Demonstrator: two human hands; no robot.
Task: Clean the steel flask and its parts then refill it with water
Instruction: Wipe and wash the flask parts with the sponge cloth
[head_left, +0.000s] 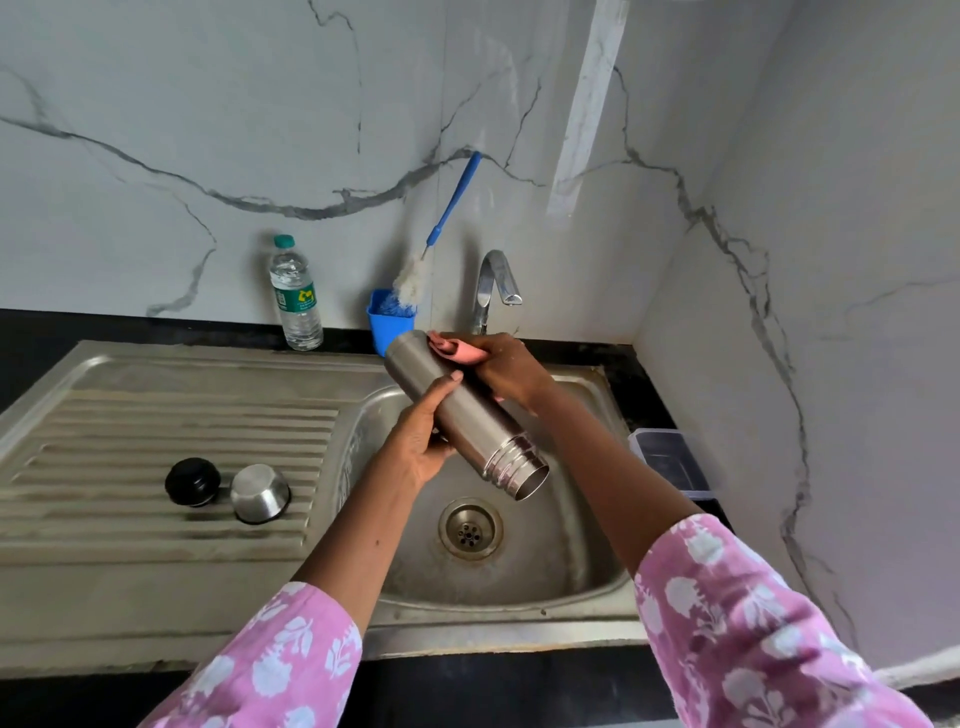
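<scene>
While my left hand (421, 441) grips the tilted steel flask (462, 415) over the sink (597, 582), my right hand (506, 366) presses a pink cloth (457, 349) against its base end.

Veined marble walls (208, 104), black counter (493, 675)

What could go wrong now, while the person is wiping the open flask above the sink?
1. The flask is tilted, mouth down, above the sink; only the left hand supports its body, so if wet it may slip and dent.
2. The right hand presses a pink cloth near the base; a hard rub may push the flask out of the grip.
3. The black stopper and steel cup lie loose on the drainboard and could be knocked.
</scene>
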